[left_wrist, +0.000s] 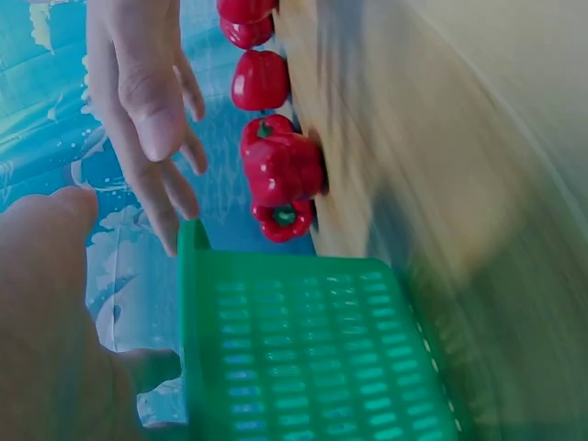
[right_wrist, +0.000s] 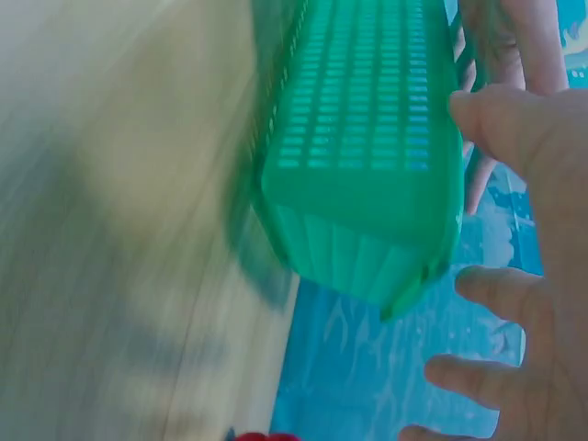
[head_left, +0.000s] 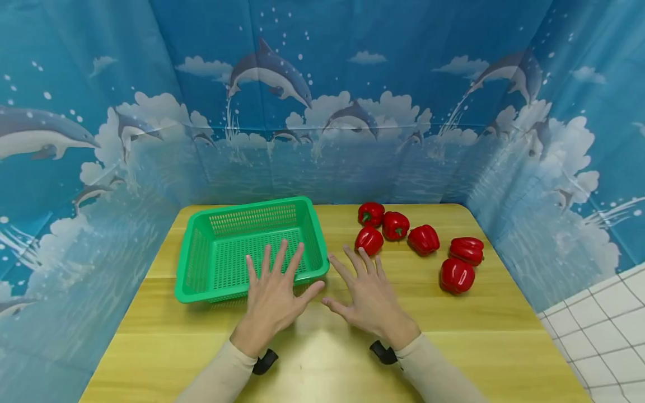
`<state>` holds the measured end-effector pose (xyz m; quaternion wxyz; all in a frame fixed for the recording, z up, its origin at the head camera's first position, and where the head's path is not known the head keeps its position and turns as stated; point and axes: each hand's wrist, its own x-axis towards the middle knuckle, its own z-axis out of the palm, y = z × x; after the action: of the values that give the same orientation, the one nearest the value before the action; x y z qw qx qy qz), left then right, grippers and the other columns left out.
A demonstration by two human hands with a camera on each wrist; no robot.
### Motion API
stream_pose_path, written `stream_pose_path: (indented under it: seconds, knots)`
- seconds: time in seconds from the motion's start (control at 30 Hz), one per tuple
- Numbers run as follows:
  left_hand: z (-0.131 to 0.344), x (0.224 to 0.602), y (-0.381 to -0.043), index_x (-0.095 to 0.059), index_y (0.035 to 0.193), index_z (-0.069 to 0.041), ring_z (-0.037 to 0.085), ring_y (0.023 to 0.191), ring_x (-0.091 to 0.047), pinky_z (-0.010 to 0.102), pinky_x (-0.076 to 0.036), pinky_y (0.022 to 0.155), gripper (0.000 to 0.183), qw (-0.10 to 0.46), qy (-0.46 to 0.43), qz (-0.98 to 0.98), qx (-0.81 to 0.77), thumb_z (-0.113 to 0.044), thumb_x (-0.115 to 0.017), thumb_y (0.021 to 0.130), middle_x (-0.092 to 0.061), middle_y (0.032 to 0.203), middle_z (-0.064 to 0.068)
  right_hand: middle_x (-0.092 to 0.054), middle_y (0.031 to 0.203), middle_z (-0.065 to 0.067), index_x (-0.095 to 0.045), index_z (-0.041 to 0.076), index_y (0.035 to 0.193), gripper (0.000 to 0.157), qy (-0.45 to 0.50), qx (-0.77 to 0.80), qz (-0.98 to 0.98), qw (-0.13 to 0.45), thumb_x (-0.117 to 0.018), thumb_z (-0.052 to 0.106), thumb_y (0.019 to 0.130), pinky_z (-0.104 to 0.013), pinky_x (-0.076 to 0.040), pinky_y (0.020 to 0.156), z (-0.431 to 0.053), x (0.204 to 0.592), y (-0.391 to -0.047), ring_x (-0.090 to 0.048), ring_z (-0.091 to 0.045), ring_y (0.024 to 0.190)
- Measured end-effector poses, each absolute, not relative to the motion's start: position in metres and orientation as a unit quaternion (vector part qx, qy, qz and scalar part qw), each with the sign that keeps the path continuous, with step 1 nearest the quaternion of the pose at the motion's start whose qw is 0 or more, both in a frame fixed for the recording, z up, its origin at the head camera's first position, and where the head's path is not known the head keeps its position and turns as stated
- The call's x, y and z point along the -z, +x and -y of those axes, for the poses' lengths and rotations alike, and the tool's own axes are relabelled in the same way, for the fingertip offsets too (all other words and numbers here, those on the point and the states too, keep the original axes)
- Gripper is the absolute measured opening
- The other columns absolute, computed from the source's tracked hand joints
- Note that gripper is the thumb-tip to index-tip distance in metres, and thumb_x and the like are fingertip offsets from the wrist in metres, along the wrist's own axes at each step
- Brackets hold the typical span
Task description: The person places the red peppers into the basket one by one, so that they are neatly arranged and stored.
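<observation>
Both hands are held over the near side of the table with fingers straight and spread, and neither holds anything. In the head view, the left hand (head_left: 274, 296) is over the front edge of a green plastic basket (head_left: 183, 280). The right hand (head_left: 370, 296) is just right of the basket's front corner. Several red bell peppers lie to the right; the nearest to the right hand is one pepper (head_left: 369, 240) just beyond its fingertips. The left wrist view shows the basket's slotted side (left_wrist: 303, 349) below the hands.
Two bell peppers lie together at the right, the front one (head_left: 457, 276) touching the other (head_left: 466, 250). A wooden table (head_left: 322, 364) bears everything. Blue dolphin-print curtains (head_left: 322, 168) stand along its back and sides. White tiles (head_left: 604, 330) show at lower right.
</observation>
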<state>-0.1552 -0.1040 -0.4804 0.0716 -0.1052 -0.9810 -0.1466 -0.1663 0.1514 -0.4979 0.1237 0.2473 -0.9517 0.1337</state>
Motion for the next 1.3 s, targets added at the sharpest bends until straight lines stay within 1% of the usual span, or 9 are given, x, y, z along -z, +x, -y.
stream_pose_path:
  seconds: [0.3,0.4,0.7,0.83,1.03,1.1,1.17,1.23,1.3]
  knots:
    - [0.118,0.487,-0.155,-0.023,0.188,-0.036,0.056,0.179,-0.024,0.091,-0.007,0.136,0.101,0.088,-0.088,0.981,0.146,-0.090,-0.049,0.107,-0.026,0.195,0.014,-0.047,0.183,-0.021,-0.054,0.028,0.176,0.088,0.291,-0.127,0.936,0.152,-0.086,0.062,0.102,-0.083,-0.042,0.129,-0.140,0.497,-0.167,-0.052,-0.060,0.162]
    - [0.127,0.486,-0.156,-0.025,0.188,-0.036,0.056,0.179,-0.026,0.091,-0.006,0.136,0.101,0.090,-0.073,0.983,0.143,-0.090,-0.050,0.107,-0.028,0.195,0.015,-0.048,0.183,-0.019,-0.058,0.027,0.173,0.082,0.296,-0.126,0.935,0.152,-0.086,0.059,0.103,-0.082,-0.043,0.129,-0.140,0.496,-0.168,-0.054,-0.059,0.160]
    - [0.177,0.486,-0.164,-0.029,0.188,-0.028,0.061,0.177,-0.023,0.095,0.001,0.133,0.097,0.093,-0.009,0.982,0.163,-0.085,-0.047,0.112,-0.028,0.193,0.021,-0.052,0.182,-0.014,-0.068,0.021,0.161,0.064,0.293,-0.140,0.936,0.135,-0.082,0.053,0.108,-0.080,-0.041,0.132,-0.143,0.493,-0.167,-0.054,-0.055,0.162]
    - [0.200,0.483,-0.164,-0.030,0.187,-0.024,0.064,0.176,-0.020,0.096,0.008,0.131,0.096,0.096,0.017,0.980,0.175,-0.084,-0.045,0.113,-0.024,0.193,0.025,-0.054,0.180,-0.015,-0.069,0.019,0.157,0.060,0.296,-0.149,0.933,0.143,-0.085,0.049,0.107,-0.079,-0.043,0.131,-0.146,0.492,-0.166,-0.054,-0.054,0.162]
    - [0.224,0.479,-0.167,-0.031,0.187,-0.019,0.064,0.178,-0.013,0.098,0.007,0.129,0.096,0.097,0.045,0.974,0.198,-0.080,-0.048,0.115,-0.022,0.193,0.029,-0.057,0.178,-0.015,-0.071,0.018,0.154,0.057,0.294,-0.158,0.931,0.147,-0.087,0.046,0.107,-0.078,-0.047,0.129,-0.154,0.493,-0.164,-0.058,-0.052,0.159]
    - [0.230,0.478,-0.169,-0.028,0.188,-0.019,0.065,0.178,-0.009,0.097,0.003,0.131,0.096,0.087,0.053,0.972,0.211,-0.078,-0.048,0.115,-0.015,0.195,0.027,-0.058,0.177,-0.016,-0.072,0.018,0.152,0.056,0.294,-0.162,0.930,0.150,-0.088,0.045,0.106,-0.076,-0.048,0.128,-0.158,0.493,-0.164,-0.059,-0.051,0.158]
    - [0.236,0.479,-0.170,-0.022,0.189,-0.018,0.066,0.177,-0.010,0.094,-0.008,0.134,0.097,0.070,0.057,0.971,0.220,-0.077,-0.047,0.116,-0.007,0.196,0.026,-0.060,0.176,-0.016,-0.073,0.018,0.149,0.053,0.293,-0.164,0.930,0.151,-0.089,0.044,0.105,-0.075,-0.050,0.127,-0.162,0.492,-0.163,-0.061,-0.050,0.157]
    - [0.239,0.480,-0.171,-0.015,0.189,-0.015,0.067,0.175,-0.016,0.089,-0.022,0.134,0.100,0.053,0.055,0.970,0.231,-0.076,-0.046,0.117,-0.001,0.197,0.024,-0.062,0.173,-0.015,-0.075,0.018,0.145,0.049,0.293,-0.166,0.930,0.151,-0.090,0.042,0.105,-0.074,-0.052,0.126,-0.167,0.492,-0.161,-0.063,-0.047,0.155]
    - [0.240,0.482,-0.172,-0.008,0.189,-0.011,0.070,0.170,-0.026,0.086,-0.036,0.129,0.103,0.042,0.051,0.971,0.230,-0.076,-0.044,0.117,0.002,0.197,0.023,-0.065,0.170,-0.015,-0.077,0.018,0.141,0.044,0.295,-0.173,0.927,0.151,-0.090,0.038,0.104,-0.072,-0.053,0.124,-0.172,0.492,-0.159,-0.065,-0.044,0.152]
